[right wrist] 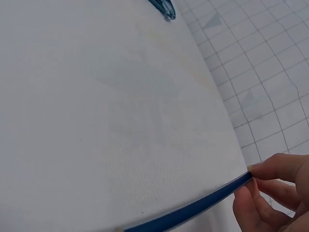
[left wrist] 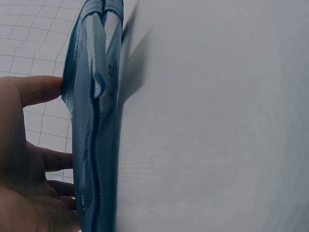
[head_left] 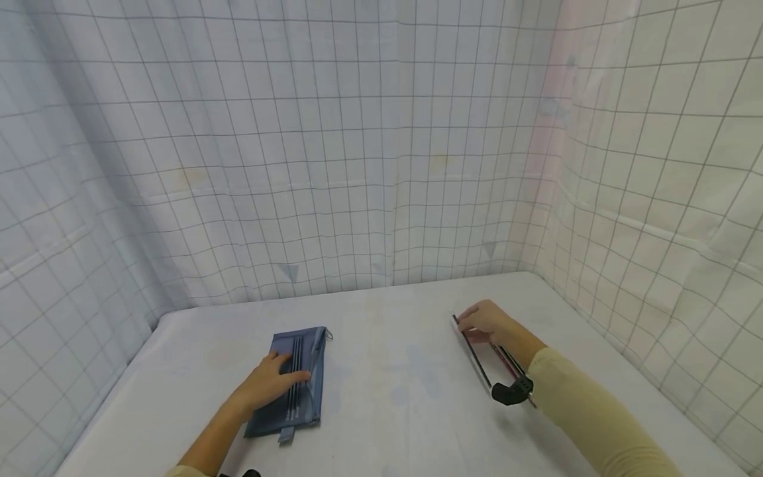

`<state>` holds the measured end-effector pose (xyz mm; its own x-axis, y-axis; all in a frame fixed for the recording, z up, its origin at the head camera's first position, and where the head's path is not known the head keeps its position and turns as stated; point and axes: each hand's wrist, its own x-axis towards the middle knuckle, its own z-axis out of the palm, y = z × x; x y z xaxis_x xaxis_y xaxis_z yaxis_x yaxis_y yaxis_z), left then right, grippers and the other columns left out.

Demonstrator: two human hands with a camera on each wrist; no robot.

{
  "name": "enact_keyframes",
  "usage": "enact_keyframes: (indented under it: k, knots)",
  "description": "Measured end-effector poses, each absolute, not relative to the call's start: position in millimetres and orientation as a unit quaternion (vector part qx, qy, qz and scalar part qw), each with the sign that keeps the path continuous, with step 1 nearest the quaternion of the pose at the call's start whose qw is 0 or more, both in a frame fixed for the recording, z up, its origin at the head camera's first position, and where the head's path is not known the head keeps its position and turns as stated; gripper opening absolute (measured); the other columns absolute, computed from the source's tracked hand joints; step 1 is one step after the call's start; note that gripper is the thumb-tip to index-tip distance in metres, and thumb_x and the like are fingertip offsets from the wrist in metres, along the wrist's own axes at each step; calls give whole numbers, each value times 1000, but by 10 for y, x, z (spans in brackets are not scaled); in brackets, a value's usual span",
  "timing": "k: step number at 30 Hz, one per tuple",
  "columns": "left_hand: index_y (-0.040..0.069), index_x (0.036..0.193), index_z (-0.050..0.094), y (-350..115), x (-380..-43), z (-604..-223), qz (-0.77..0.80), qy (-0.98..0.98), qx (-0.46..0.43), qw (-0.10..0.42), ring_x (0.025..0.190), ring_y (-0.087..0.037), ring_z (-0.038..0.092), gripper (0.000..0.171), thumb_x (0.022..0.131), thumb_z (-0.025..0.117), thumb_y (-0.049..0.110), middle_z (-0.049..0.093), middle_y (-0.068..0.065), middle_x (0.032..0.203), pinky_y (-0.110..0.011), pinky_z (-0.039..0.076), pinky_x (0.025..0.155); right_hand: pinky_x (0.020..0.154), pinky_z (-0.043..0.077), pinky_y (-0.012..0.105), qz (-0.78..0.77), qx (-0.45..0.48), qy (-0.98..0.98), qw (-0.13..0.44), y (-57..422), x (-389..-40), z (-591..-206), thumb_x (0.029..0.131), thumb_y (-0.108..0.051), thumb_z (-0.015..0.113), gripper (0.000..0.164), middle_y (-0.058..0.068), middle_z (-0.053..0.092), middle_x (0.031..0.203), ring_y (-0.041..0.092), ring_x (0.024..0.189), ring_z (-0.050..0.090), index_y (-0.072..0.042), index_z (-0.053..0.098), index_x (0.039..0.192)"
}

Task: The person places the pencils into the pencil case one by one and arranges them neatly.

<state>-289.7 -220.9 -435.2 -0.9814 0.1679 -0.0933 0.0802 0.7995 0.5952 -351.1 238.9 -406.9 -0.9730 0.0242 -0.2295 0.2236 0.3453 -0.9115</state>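
A flat blue zip pouch lies on the left of the table, with dark stripes along its upper face. My left hand rests on it with fingers spread; in the left wrist view the thumb and fingertips touch the upper side of the pouch. On the right, my right hand pinches the far end of a slim dark pencil. Seen from the right wrist, this pencil is dark blue and held between thumb and fingertips. More thin sticks, dark and reddish, lie partly hidden beneath the right wrist.
A white table spreads under both hands. Grid-patterned white curtains hang around its back and sides. A zip-pull ring sticks out at the pouch's far corner, and a fabric tab at its near end. A black wrist device sits under the right forearm.
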Motion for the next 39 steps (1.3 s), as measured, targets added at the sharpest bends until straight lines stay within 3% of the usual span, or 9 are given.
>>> enact_keyframes:
  k: [12,39]
  knots:
    - [-17,148,39,-2223,-2907,-4362,312,945,66,72,139,-68,24,91,96,65,54,20,-49,153,-77,28,106,67,59,27,-607,75,784,104,2130,-3512,-4069,94,4,69,27,15,69,99,17,76,66,13,65,120]
    - [-18,145,43,-2170,-2883,-4297,344,936,49,50,141,-67,21,75,99,59,38,20,-48,154,-76,24,109,60,58,23,-635,50,755,154,1138,-3628,-4155,91,5,73,17,11,69,93,17,74,66,5,71,107]
